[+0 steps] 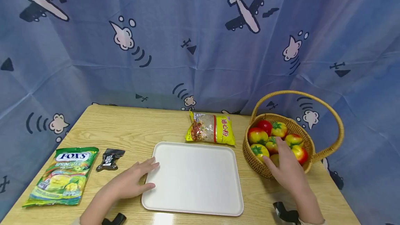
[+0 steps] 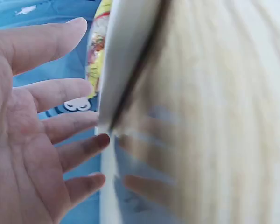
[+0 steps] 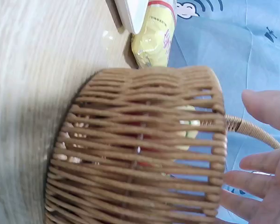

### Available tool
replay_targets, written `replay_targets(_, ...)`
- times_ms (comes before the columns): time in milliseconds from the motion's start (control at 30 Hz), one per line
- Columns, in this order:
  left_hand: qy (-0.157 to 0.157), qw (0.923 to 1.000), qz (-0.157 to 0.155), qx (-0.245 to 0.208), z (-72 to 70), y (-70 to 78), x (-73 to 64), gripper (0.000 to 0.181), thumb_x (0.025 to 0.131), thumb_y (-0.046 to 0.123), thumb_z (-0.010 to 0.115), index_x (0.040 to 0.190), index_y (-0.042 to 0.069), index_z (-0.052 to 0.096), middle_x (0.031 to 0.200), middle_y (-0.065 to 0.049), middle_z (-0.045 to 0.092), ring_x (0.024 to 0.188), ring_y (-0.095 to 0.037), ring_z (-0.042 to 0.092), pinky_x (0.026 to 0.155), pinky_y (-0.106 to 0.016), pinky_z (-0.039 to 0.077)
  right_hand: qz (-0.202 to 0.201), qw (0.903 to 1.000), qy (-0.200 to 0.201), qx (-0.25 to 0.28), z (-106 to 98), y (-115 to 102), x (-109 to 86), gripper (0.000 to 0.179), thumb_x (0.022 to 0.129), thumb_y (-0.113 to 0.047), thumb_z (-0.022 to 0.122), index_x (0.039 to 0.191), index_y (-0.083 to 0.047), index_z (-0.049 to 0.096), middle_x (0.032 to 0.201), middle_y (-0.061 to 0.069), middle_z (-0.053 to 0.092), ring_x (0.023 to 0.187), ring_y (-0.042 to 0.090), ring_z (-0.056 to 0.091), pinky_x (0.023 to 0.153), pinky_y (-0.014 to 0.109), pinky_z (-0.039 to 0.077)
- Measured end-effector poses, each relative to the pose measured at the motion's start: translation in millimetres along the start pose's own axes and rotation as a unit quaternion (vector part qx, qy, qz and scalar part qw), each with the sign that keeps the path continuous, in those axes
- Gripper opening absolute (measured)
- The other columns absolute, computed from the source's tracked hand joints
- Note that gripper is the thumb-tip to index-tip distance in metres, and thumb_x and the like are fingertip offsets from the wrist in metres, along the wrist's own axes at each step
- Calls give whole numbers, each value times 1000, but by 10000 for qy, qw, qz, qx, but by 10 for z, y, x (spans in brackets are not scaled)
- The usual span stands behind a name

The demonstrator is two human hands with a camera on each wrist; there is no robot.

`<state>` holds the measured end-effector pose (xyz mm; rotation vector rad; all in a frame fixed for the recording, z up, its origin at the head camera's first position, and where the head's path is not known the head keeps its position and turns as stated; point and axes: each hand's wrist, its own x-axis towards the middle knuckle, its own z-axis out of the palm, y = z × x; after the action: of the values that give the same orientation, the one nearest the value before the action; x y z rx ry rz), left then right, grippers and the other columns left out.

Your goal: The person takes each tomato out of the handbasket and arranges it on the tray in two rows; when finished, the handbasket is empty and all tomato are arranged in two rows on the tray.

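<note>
My left hand (image 1: 134, 180) reaches over the left edge of a white rectangular tray (image 1: 193, 180), its fingers spread and nothing held. In the left wrist view its palm (image 2: 25, 135) faces the tray's side, fingertips right at the rim. On the right, my right hand (image 1: 289, 169) is over the near rim of a wicker basket (image 1: 259, 167) with a tall handle. Its fingers are extended above several red-and-yellow toy fruits (image 1: 257, 135) with green leafy tops. In the right wrist view, the hand (image 3: 266, 186) shows beside the basket's rim, holding nothing.
Behind the tray lies a yellow bag of pasta (image 1: 210, 128). A green Fox's candy bag (image 1: 64, 176) and a small black packet (image 1: 110, 159) lie on the left of the wooden table (image 1: 134, 124). A blue printed curtain (image 1: 175, 44) hangs around the back and sides.
</note>
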<state>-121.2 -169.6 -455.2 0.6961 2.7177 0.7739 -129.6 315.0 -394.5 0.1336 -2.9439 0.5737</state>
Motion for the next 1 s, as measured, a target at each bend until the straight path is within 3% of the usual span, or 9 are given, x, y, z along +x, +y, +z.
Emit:
replay_targets(200, 45, 9993, 199, -310, 54, -130, -1, 62, 88, 36, 65, 142, 11, 46, 152, -12, 34, 136, -37, 37, 107, -54, 34, -28, 9999, 98, 69, -119, 52, 78, 84, 93, -41, 57, 150, 3, 13, 149, 34, 24, 132, 54, 26, 102, 68, 26)
replay_targets(633, 230, 9959, 514, -705, 91, -375, 38, 64, 87, 46, 64, 141, 15, 48, 152, 2, 36, 138, -30, 36, 106, -52, 36, -213, 9996, 175, -96, -499, 135, 269, 81, 95, -38, 55, 149, 5, 14, 148, 36, 24, 129, 57, 27, 100, 70, 25)
replay_targets(767, 264, 9941, 556, -894, 94, -398, 47, 64, 86, 47, 64, 140, 16, 48, 152, 3, 35, 138, -30, 35, 105, -51, 36, -222, 9997, 42, -71, -593, 178, 378, 80, 95, -38, 54, 149, 6, 15, 146, 37, 24, 128, 58, 27, 98, 71, 26)
replay_targets(1000, 334, 9920, 606, -1054, 139, -454, 27, 64, 86, 46, 64, 141, 17, 47, 152, 2, 35, 138, -31, 34, 107, -46, 36, -98, 9979, -599, -222, -705, 282, 682, 82, 95, -44, 52, 146, 10, 18, 142, 41, 27, 124, 60, 30, 97, 71, 29)
